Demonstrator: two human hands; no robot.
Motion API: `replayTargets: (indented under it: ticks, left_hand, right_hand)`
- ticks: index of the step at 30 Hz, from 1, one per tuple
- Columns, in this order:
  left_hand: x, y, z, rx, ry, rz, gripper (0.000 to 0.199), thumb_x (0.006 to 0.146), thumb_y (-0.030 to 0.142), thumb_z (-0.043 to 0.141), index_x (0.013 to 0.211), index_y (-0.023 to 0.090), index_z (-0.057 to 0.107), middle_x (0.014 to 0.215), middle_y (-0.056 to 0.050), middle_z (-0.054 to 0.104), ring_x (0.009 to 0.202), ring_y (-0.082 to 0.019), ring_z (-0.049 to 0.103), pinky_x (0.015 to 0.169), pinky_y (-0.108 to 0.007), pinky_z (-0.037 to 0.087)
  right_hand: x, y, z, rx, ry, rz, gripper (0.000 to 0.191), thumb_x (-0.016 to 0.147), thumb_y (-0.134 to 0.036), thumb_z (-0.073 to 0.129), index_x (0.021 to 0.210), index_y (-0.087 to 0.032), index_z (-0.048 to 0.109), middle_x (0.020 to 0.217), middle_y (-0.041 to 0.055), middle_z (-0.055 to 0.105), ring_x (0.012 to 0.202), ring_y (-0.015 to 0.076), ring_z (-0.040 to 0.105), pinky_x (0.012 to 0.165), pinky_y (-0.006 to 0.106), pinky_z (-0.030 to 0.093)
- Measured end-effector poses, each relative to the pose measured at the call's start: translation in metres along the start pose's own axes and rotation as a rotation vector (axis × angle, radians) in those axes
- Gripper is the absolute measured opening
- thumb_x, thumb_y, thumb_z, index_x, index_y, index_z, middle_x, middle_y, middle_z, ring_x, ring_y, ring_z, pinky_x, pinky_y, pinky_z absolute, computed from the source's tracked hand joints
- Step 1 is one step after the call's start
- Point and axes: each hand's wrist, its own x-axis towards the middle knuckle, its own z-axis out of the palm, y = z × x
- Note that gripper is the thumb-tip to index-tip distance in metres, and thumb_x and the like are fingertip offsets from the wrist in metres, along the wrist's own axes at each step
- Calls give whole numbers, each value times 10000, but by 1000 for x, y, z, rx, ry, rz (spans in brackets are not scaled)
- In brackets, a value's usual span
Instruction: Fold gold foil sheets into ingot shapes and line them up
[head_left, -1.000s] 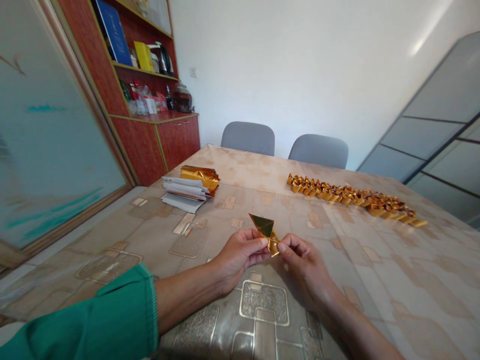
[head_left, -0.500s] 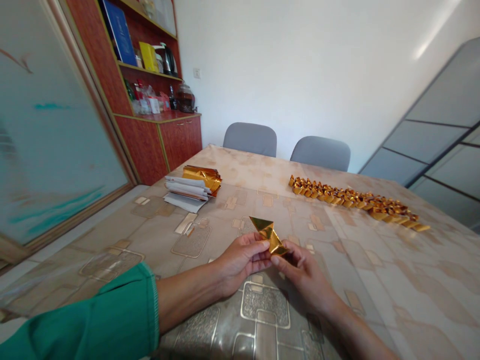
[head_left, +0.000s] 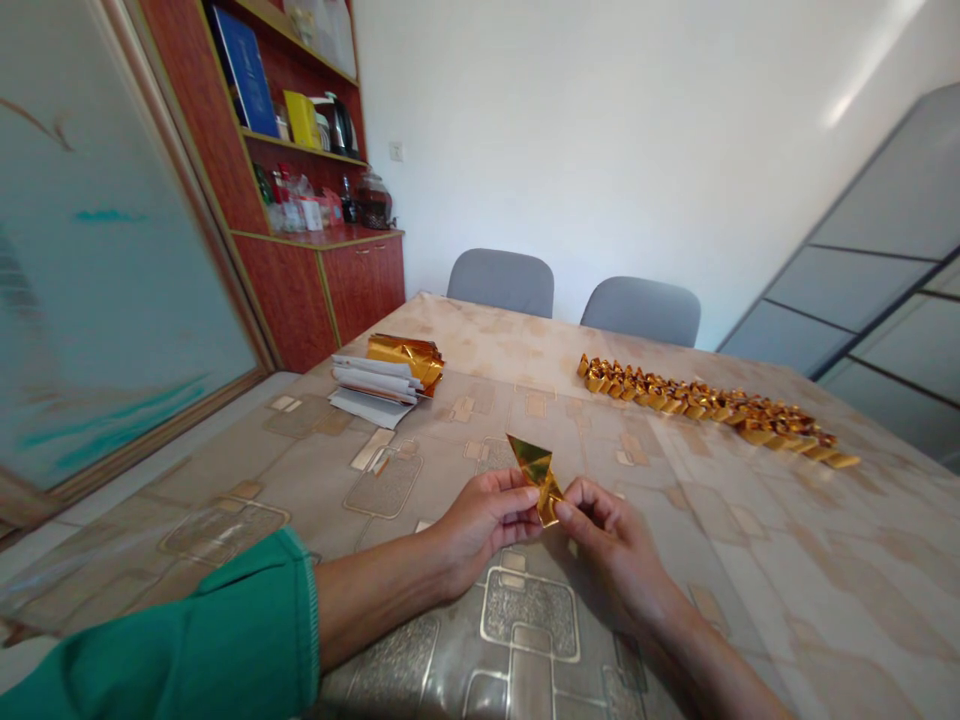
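Tilted more upright now, gold foil [head_left: 537, 477] pinched between both hands [head_left: 486, 530] [head_left: 611, 540] (lower end).

We sit facing a white wall [head_left: 600, 150] with a pale streak of light high on its right, and 2 grey chairs [head_left: 500, 283] stand beyond the patterned table [head_left: 480, 335]. On our left are a reddish wooden cabinet [head_left: 322, 285] and a frosted glass panel [head_left: 112, 300]; gridded glass panels [head_left: 862, 270] rise on our right.

Two grey chairs [head_left: 500, 282] wait beyond our patterned table cover [head_left: 480, 330], as we face a red wooden cabinet [head_left: 360, 285] holding an electric kettle [head_left: 343, 128] and a blue binder [head_left: 242, 70].
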Motion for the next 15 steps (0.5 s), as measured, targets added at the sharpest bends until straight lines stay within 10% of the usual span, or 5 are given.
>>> replayTargets:
  ticks: [6, 15]
  left_hand:
    - [2, -1, 1, 181, 2, 274, 366, 699, 283, 796, 760, 203, 445, 686, 47, 578, 614, -107, 547, 623, -235, 423]
    - [-2, 11, -4, 1066, -62, 904, 172, 891, 161, 566, 939, 223, 719, 917, -57, 633, 896, -204, 573, 825, -307, 414]
  right_hand:
    - [3, 3, 1, 143, 3, 95, 375, 786, -483, 759, 665, -192, 555, 591, -40, 459, 560, 116, 339, 538, 259, 238]
    - [3, -4, 2, 353, 30, 173, 365, 735, -451, 800, 650, -198, 551, 541, -47, 484, 518, 108, 364, 535, 251, 273]
